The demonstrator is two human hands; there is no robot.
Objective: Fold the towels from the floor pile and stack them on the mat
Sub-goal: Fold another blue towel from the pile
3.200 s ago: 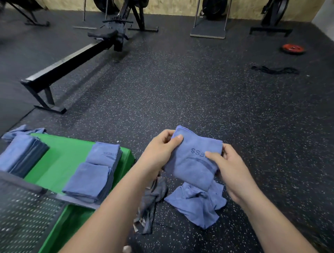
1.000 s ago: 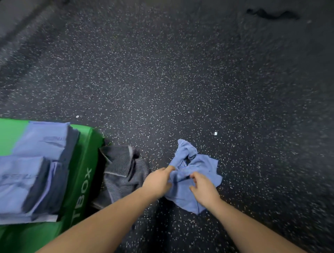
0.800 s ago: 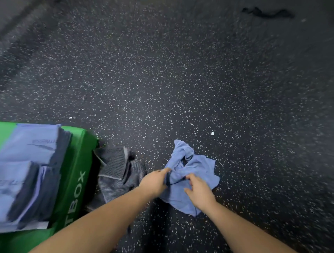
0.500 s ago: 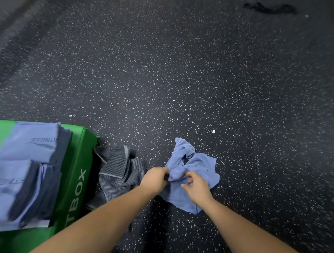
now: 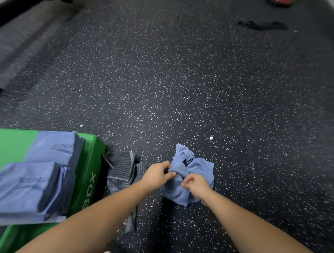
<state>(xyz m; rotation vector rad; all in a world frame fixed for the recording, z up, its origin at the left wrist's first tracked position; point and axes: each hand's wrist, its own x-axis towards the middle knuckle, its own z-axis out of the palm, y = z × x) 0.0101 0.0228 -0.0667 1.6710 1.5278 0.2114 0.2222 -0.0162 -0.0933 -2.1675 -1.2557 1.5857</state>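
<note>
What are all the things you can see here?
loose towel: one, blue, crumpled on the floor
striped towel: one, grey, floor beside the mat
mat: one, green, lower left
folded towel stacks: two, blue, on the mat
strap: one, black, floor, upper right
scraps: two, white, on the floor
red object: one, cut off at top edge
floor: one, black speckled, all around
left hand: one, pinches the loose towel
right hand: one, pinches the loose towel

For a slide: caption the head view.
Left hand and right hand pinch a crumpled blue cloth towel on the speckled black floor, beside folded blue stacks on a green mat.
</note>
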